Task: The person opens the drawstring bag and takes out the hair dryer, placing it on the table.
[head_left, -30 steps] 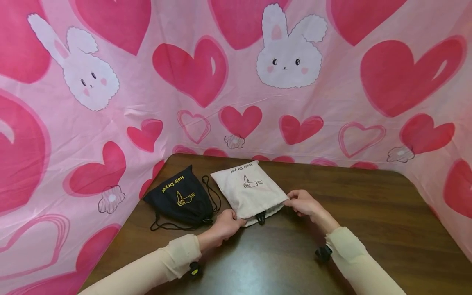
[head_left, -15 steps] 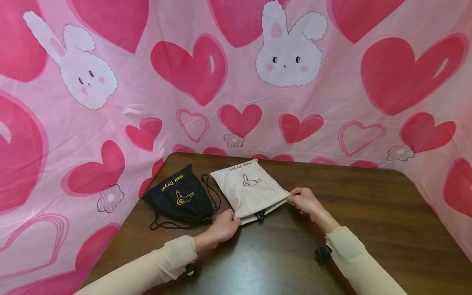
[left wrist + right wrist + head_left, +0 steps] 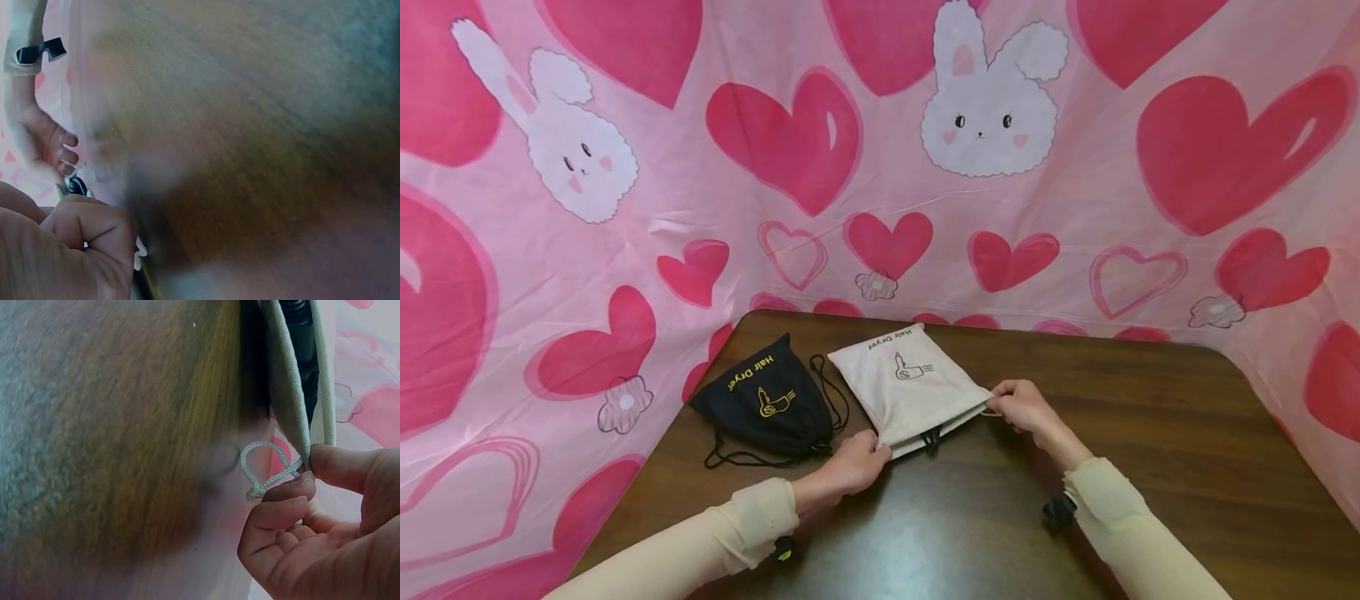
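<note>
As the white bag (image 3: 910, 383) lies by the desk's (image 3: 1120, 408) far edge in the head view, left hand (image 3: 854, 462) and right hand (image 3: 1021, 406) pinching its mouth's corners, the left wrist view shows curled fingers (image 3: 103, 228), the right wrist view a cord loop (image 3: 265, 444).

"Where is each view taken from?"
"The head view faces forward and down over the wood-grain table (image 3: 1150, 433); the left-wrist view looks closely past the left hand (image 3: 81, 250) toward the right hand (image 3: 47, 140)."
"The right-wrist view?"
"Close on the white drawstring bag (image 3: 917, 387), shared with the head view."
</note>
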Tool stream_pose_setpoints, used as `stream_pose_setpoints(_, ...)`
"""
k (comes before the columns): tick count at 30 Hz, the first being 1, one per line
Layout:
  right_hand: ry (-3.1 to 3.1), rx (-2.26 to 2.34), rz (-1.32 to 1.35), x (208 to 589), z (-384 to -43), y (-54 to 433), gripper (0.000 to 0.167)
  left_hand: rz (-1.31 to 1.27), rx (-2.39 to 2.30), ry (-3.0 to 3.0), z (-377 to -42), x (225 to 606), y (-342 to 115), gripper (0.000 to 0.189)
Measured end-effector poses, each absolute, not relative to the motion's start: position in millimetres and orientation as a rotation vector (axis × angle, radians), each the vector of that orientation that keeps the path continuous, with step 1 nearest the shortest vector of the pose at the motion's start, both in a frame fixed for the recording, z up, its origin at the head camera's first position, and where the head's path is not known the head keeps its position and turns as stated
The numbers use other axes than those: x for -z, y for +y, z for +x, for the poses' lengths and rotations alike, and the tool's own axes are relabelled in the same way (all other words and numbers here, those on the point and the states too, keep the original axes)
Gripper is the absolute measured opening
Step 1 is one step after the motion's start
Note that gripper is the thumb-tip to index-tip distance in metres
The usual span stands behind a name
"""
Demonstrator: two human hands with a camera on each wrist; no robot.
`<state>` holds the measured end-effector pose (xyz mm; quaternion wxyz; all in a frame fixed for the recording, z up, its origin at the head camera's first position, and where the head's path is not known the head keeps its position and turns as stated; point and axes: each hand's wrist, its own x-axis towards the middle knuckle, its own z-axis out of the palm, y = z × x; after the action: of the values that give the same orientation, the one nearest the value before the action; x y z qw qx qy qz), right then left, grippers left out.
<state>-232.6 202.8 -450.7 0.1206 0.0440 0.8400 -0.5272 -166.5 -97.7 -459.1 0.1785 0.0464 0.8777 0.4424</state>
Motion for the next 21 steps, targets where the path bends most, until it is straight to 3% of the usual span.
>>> stream_pose_setpoints(18,2.456,1.538,0.149,448,-235,201,0.008,0.059,-1.39,2.25,-153,462,-85,0.013)
stream_pose_setpoints(21,2.463,1.555,0.164,447,-235,201,0.009,0.079,-1.382,2.234,-154,463,-85,0.02)
